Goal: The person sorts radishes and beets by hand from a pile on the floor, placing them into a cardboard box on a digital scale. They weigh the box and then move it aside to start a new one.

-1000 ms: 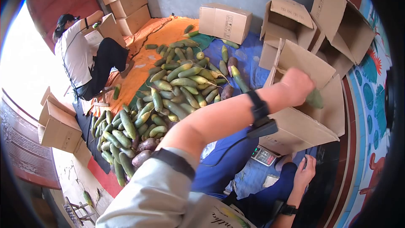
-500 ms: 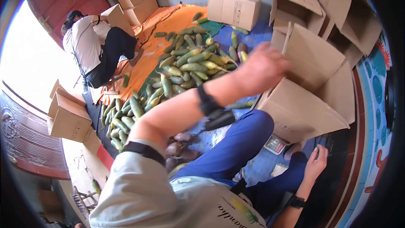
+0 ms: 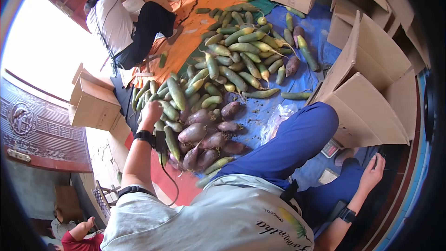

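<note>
Since a moment ago, the person's left hand (image 3: 151, 111) has swung away from the open cardboard box (image 3: 371, 107) on their right and come down onto the heap of green cucumbers (image 3: 218, 60) on their left. It now rests on the near edge of that heap, on a cucumber (image 3: 168, 110) lying among several others. Its fingers curl downward over the vegetable, but they face away from view, so I cannot tell whether they have closed on it. A black strap with a small device and a trailing cable sits on that wrist.

The person's right hand (image 3: 374, 173) lies low beside their right knee, fingers loosely together and slightly bent, resting on the dark floor just beside the box's lower flap; it holds nothing. A small scale (image 3: 331, 148) peeks out between the blue trouser leg and the box.

Just in front of the left hand, closer to the person, lies a cluster of purplish-brown cucumbers (image 3: 204, 135). The heap spreads over a blue tarp (image 3: 320, 32) and an orange tarp (image 3: 209, 9). Further off, a second person (image 3: 125, 23) in a white top and black trousers sits bent over a box. More cardboard boxes (image 3: 93, 104) stand at the left.
</note>
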`<state>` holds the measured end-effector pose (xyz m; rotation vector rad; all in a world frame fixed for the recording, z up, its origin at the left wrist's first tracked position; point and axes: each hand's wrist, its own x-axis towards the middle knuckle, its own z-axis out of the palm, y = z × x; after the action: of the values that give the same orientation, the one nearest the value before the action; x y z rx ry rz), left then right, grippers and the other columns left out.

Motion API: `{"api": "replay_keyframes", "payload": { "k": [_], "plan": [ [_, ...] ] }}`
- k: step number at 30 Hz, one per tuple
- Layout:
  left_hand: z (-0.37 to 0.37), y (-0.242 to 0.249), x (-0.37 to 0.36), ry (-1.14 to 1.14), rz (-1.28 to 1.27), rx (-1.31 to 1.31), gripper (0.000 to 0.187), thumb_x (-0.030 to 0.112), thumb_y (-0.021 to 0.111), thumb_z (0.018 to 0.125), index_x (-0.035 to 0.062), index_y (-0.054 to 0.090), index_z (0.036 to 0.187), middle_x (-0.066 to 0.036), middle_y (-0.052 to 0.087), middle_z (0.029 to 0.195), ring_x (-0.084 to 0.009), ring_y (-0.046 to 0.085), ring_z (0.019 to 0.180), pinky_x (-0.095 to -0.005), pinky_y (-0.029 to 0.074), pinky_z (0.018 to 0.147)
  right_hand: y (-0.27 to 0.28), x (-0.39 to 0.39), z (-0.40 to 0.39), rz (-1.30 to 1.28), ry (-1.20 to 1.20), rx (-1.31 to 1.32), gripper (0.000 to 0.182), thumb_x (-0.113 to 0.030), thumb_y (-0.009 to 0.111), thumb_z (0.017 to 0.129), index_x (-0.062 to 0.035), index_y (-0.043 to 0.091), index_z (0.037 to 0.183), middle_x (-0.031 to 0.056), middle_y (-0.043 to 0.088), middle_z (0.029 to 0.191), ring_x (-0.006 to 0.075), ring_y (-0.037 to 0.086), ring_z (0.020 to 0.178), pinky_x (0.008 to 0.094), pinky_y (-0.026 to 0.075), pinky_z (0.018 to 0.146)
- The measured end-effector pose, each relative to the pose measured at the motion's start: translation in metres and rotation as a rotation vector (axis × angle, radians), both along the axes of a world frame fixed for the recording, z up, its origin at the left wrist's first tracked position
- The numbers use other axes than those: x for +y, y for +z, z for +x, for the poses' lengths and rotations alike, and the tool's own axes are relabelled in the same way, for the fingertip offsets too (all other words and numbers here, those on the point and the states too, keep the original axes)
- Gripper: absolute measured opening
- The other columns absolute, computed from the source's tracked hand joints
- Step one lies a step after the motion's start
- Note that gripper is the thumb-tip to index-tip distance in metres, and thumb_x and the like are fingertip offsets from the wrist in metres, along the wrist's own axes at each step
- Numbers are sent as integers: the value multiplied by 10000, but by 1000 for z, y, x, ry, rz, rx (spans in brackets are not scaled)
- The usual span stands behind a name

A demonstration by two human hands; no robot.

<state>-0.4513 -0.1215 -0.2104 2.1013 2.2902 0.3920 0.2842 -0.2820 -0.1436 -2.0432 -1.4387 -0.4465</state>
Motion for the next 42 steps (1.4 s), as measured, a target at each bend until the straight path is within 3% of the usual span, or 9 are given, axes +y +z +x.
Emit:
{"api": "replay_keyframes", "payload": {
  "k": [1, 2, 4, 7, 10, 24, 31, 39, 42],
  "plan": [
    [-68, -61, -6, -176, -127, 321, 121, 164, 566, 710, 73, 636, 746, -110, 623, 722, -278, 621, 709, -360, 494, 612, -1, -1, 0, 5, 1, -9, 143, -66, 500, 864, 15, 555, 968, 156, 569, 928, 327, 562, 878, 357, 446, 772],
    [-68, -70, -22, 24, -346, 432, 121, 143, 543, 721, 87, 648, 744, -90, 626, 720, -249, 628, 684, -343, 509, 598, -3, -1, 1, 6, -1, -23, 144, -72, 495, 869, 16, 555, 967, 156, 571, 929, 327, 563, 878, 358, 448, 770],
    [-120, -131, -58, -115, -304, 257, 111, 163, 560, 719, 100, 650, 731, -94, 623, 707, -250, 619, 652, -333, 510, 609, -3, -2, -1, -1, 4, -38, 145, -72, 493, 871, 16, 556, 967, 156, 571, 931, 327, 563, 877, 358, 449, 770],
    [-112, -157, -94, 114, -522, -35, 191, 248, 581, 717, 69, 627, 767, -121, 633, 793, -277, 610, 727, -354, 498, 641, -4, -3, -1, -13, -11, -63, 158, -80, 487, 877, 16, 556, 982, 152, 572, 946, 317, 564, 886, 349, 450, 777],
    [-64, -145, -101, 517, -558, -194, 489, 221, 678, 686, 11, 547, 1108, -197, 612, 1009, -301, 604, 921, -342, 482, 791, -5, -3, -2, -25, -27, -89, 172, -88, 483, 883, 15, 555, 999, 146, 572, 962, 306, 566, 894, 339, 449, 785],
    [-38, -165, -69, 907, -502, -325, 634, 260, 706, 667, 31, 416, 1183, -200, 459, 1200, -339, 483, 1099, -394, 428, 897, 6, 1, -40, -68, -42, 26, 172, -59, 465, 887, 23, 554, 1009, 129, 571, 965, 245, 582, 856, 305, 481, 738],
    [-34, -175, -76, 722, -515, -319, 620, 307, 712, 655, 51, 409, 1131, -205, 518, 1101, -338, 532, 1019, -400, 449, 844, 39, 17, -69, -47, -1, -48, 191, -94, 455, 906, 14, 546, 1035, 111, 576, 1001, 209, 589, 875, 296, 477, 763],
    [22, -43, -47, 303, 148, -143, 569, 228, 698, 693, -15, 419, 1126, -217, 531, 1016, -380, 524, 952, -414, 430, 811, 64, 36, -100, 22, 100, -50, 188, -89, 453, 908, 27, 556, 1013, 111, 574, 994, 202, 586, 867, 294, 467, 778],
    [55, 25, -17, 275, 317, -535, 544, 246, 706, 715, -18, 445, 1112, -181, 561, 997, -307, 554, 921, -348, 430, 812, 65, 47, -120, 76, 158, 54, 174, -81, 467, 900, 38, 553, 993, 104, 566, 968, 180, 568, 865, 272, 447, 772]
  ]
}}
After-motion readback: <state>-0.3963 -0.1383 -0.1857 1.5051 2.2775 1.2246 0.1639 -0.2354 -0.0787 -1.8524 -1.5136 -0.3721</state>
